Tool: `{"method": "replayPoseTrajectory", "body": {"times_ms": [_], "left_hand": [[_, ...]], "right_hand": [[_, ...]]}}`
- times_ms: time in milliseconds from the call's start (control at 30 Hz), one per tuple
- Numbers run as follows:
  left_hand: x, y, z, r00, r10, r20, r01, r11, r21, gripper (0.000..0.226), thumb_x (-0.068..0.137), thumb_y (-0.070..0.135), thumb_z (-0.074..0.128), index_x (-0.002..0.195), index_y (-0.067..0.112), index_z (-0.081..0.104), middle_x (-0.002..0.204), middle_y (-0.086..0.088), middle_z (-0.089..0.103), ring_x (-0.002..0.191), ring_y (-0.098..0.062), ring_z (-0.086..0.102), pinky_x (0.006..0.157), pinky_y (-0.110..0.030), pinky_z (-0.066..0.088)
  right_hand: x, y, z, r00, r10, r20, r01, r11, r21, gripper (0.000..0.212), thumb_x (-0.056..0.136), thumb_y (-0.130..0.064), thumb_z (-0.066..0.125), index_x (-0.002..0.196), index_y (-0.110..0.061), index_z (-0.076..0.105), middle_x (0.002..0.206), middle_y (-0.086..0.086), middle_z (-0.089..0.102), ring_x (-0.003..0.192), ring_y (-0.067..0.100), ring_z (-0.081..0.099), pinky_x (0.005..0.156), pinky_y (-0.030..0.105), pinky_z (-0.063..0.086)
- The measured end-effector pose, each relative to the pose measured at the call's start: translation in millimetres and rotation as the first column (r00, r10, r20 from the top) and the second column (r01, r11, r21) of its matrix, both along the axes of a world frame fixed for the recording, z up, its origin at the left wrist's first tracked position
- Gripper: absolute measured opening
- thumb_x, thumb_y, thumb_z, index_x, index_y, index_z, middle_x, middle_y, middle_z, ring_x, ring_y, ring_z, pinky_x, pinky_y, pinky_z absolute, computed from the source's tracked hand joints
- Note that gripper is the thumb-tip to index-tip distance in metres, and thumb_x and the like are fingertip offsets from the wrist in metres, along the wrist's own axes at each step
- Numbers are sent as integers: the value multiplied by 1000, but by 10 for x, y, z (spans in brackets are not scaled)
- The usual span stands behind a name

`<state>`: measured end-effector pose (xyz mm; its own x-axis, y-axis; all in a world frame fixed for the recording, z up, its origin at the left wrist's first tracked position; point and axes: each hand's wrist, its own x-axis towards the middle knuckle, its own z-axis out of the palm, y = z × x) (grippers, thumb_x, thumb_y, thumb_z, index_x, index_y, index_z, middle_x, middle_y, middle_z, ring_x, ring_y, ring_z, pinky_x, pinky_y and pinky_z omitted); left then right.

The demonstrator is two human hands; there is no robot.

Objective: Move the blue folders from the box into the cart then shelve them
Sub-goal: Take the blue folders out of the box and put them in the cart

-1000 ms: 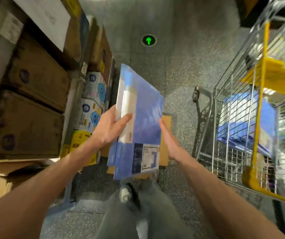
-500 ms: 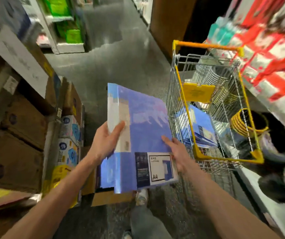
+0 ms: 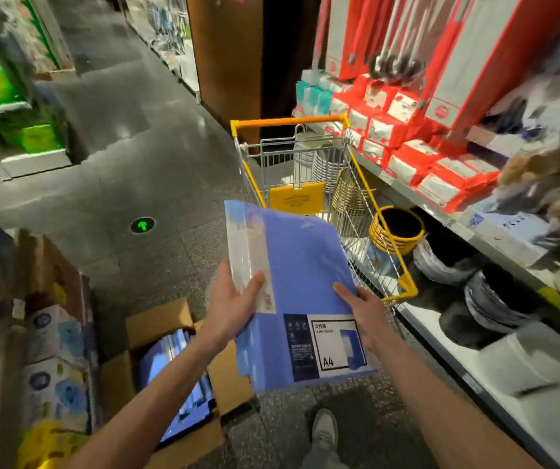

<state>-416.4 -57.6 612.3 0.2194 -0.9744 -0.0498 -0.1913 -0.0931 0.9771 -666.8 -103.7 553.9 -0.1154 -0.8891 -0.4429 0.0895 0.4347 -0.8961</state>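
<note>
Hands grip from both sides. The left hand (image 3: 234, 309) curls round the near-left edge of a flat bundle of glossy blue plastic folders (image 3: 305, 275), its thumb lying on the clear frosted spine strip and its fingers tucked beneath. The right hand (image 3: 363, 316) clasps the near-right edge, thumb flat on the cover just above a white-and-navy label marked A4, fingers hidden below. The bundle hangs in the air, tilted, touching nothing else.

Just beyond the right hand stands a silver wire shopping cart with yellow plastic rim edging (image 3: 403, 289). Its near corner sits beside the right thumb, and the folders hide its left wall from view. The top of the cart is open.

Ahead and left of the left hand, a dark speckled polished stone floor (image 3: 170, 164) runs away as a broad aisle, with a round green arrow marker (image 3: 142, 226) set in it.

Under the left forearm lies a brown corrugated cardboard box (image 3: 160, 323), flaps folded out, with more blue folders (image 3: 177, 384) standing on edge inside.

Right of the right hand, a long white-edged metal shelf (image 3: 441, 218) hems the cart in, stacked with red-and-white soft packets (image 3: 407, 167). A round yellow wire basket (image 3: 395, 231) sits just beside the cart's right rim.

Left of the box rise blurred printed cartons (image 3: 52, 333).
</note>
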Motion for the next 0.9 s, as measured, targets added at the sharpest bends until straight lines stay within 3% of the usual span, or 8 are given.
{"method": "replayPoseTrajectory", "body": {"times_ms": [100, 233, 333, 400, 500, 600, 733, 900], "left_hand": [[-415, -330, -110, 999, -26, 43, 26, 1000, -9, 33, 100, 33, 60, 127, 22, 44, 117, 5, 59, 107, -14, 64, 84, -38, 55], [-925, -901, -283, 995, -58, 77, 57, 998, 24, 34, 101, 35, 57, 130, 20, 48, 116, 4, 63, 104, -15, 66, 80, -35, 55], [-1202, -1362, -407, 987, -44, 155, 41, 999, 24, 30, 98, 44, 58, 120, 24, 58, 108, 6, 69, 94, -12, 70, 69, -28, 57], [-1342, -1626, -500, 981, -8, 195, -5, 998, 64, 34, 94, 44, 61, 116, 19, 61, 105, 0, 70, 92, -19, 70, 66, -33, 56], [-1498, -1926, -621, 981, 55, 185, -75, 992, 99, 28, 97, 22, 63, 120, 7, 57, 108, -5, 65, 96, -22, 65, 66, -29, 45], [-1631, -2223, -664, 974, 114, 194, -138, 983, 117, 32, 98, 18, 63, 123, 1, 51, 105, -3, 59, 97, -21, 58, 74, -29, 41], [-1639, -2498, -753, 955, 155, 252, -195, 971, 140, 33, 98, 23, 64, 120, 5, 48, 99, 0, 56, 92, -19, 55, 71, -28, 35], [-1608, -3107, -1103, 962, 107, 253, -179, 943, 281, 33, 98, 31, 61, 112, 13, 38, 90, -5, 58, 84, -30, 61, 73, -41, 50]], "right_hand": [[-388, -193, -101, 998, -61, -7, 61, 998, 23, 29, 81, -26, 81, 101, -8, 71, 100, 13, 76, 90, 36, 73, 81, 51, 60], [-908, -640, -323, 995, -95, -11, 95, 993, 73, 49, 81, -30, 81, 110, 6, 64, 103, 23, 73, 88, 36, 72, 64, 43, 59], [-1201, -1034, -399, 995, -83, -60, 87, 994, 62, 37, 87, -25, 76, 107, 5, 66, 101, 18, 74, 83, 27, 74, 66, 40, 62], [-1353, -1295, -458, 994, -29, -105, 41, 993, 113, 22, 92, -21, 71, 95, 1, 69, 84, 8, 74, 67, 15, 71, 57, 28, 58], [-1510, -1680, -559, 977, 142, -160, -107, 972, 212, 28, 88, -30, 74, 89, -3, 68, 71, 5, 66, 59, 20, 61, 52, 32, 50], [-1578, -2088, -718, 907, 306, -288, -233, 937, 261, 21, 86, -23, 76, 83, -10, 59, 65, 6, 53, 48, 12, 49, 42, 20, 35], [-1494, -2350, -779, 851, 345, -395, -239, 926, 292, 17, 85, -27, 74, 94, -17, 63, 88, 2, 63, 82, 19, 60, 61, 25, 40], [-1401, -2650, -909, 853, 364, -375, -240, 910, 338, 23, 87, -30, 65, 108, -20, 67, 98, -2, 64, 83, 14, 56, 67, 28, 42]]}}
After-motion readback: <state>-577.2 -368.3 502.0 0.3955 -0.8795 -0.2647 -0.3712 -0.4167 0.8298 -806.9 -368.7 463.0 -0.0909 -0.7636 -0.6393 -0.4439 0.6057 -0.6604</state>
